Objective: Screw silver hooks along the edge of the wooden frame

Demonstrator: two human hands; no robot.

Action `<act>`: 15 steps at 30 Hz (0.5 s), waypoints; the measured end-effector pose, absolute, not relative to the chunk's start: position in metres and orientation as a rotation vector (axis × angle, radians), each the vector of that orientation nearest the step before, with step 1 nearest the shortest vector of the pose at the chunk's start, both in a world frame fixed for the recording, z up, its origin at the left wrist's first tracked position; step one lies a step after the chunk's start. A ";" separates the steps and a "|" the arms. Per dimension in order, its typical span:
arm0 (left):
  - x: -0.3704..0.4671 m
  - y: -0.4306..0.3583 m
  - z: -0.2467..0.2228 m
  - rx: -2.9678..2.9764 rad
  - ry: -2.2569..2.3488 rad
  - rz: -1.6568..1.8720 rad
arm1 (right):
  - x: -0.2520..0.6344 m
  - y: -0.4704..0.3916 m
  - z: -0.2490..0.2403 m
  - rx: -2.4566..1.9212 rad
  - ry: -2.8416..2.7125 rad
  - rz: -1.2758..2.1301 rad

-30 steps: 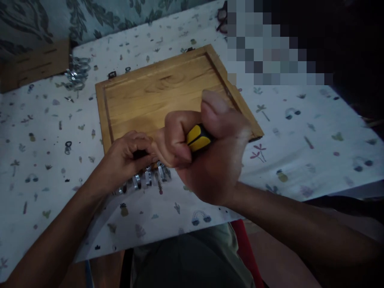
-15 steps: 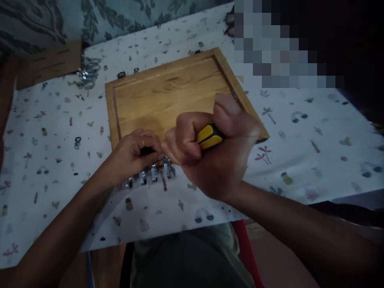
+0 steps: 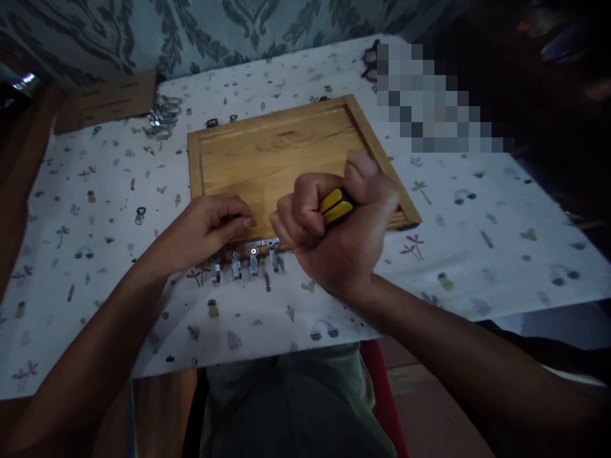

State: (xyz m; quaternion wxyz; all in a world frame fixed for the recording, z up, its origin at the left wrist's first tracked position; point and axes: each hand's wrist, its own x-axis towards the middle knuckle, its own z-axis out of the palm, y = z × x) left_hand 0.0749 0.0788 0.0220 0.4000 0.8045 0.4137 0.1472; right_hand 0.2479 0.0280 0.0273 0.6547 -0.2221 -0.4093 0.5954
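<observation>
On my feed, a patterned tablecloth (image 3: 477, 267) bears one wooden panel (image 3: 286, 152), its long axis running left to right. Above its near edge, my right hand (image 3: 338, 251) is clamped on one yellow-black handle (image 3: 337, 207), slanting up rightward. My left hand (image 3: 205, 222) arches palm-down, fingers bent; I can't tell if they pinch anything. Four metal hooks (image 3: 254, 261) point toward me.

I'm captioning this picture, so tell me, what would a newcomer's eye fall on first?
Probably the yellow-and-black handle gripped in the right hand, near the middle of the view. Next, the wooden panel lying on the patterned tablecloth, with silvery metal hooks along its near edge, close to the left hand.
</observation>
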 end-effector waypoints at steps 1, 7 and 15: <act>0.073 0.079 0.023 2.075 1.058 0.372 | 0.247 0.028 0.027 -0.483 -0.932 1.346; 0.060 0.082 0.028 2.300 1.222 0.445 | 0.246 0.031 0.028 -0.587 -0.964 1.339; 0.021 0.107 0.006 2.411 1.716 0.757 | 0.241 0.034 0.030 -0.567 -0.974 1.386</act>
